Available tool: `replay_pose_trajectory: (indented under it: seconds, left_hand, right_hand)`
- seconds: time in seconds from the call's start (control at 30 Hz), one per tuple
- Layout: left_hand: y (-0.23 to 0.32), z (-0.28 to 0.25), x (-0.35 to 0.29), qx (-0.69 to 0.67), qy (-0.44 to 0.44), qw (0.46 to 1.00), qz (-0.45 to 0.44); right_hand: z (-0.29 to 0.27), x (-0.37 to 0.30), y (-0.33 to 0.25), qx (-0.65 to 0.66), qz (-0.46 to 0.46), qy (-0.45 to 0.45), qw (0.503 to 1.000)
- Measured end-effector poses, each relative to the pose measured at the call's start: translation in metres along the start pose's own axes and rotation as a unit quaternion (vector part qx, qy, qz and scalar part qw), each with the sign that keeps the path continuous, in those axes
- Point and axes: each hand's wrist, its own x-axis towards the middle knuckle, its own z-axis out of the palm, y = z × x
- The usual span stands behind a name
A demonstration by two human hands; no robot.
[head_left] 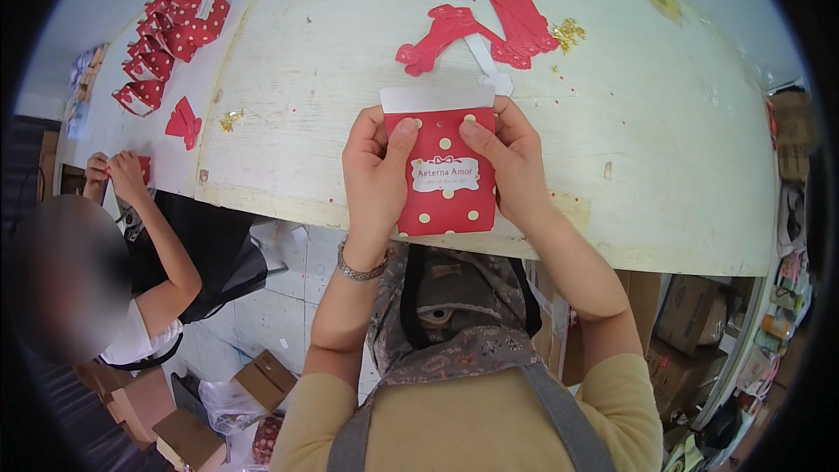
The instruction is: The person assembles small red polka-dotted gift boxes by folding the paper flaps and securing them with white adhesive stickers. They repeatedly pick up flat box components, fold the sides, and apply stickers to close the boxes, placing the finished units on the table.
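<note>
Both my hands hold a flat red card gift packet (444, 201) with cream dots, a white printed label and a white flap along its top. My left hand (371, 175) grips its left edge, thumb on the front. My right hand (520, 162) grips the right edge the same way. The thumbs lie on either side of a small hole below the flap. My other fingers are mostly behind the card. Just beyond lie two piles of red card strips (522, 24) with shaped ends, a white strip (481, 57), and small gold pieces (568, 35).
Several dotted red packets (199, 24) stand at the far left of the pale table (315, 114), near red strips (184, 124) and gold pieces (231, 121). A co-worker's hands (122, 175) handle something red at the left edge. Cardboard boxes (690, 315) stand below right.
</note>
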Motion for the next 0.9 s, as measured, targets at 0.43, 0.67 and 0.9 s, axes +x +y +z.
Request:
replay_pose_trajectory:
  seconds: [0.43,0.67,0.9]
  left_hand:
    - [0.005,-0.001,-0.006,-0.035,-0.010,0.999,0.002]
    - [0.004,-0.002,-0.004,-0.008,-0.022,0.998,0.055]
    - [-0.005,-0.011,-0.006,0.026,-0.086,0.988,0.124]
  right_hand:
    - [0.004,-0.006,0.005,-0.013,-0.034,-0.010,0.999]
    - [0.005,-0.008,0.001,-0.095,-0.101,0.002,0.990]
    - [-0.005,-0.008,0.011,-0.156,-0.207,-0.022,0.966]
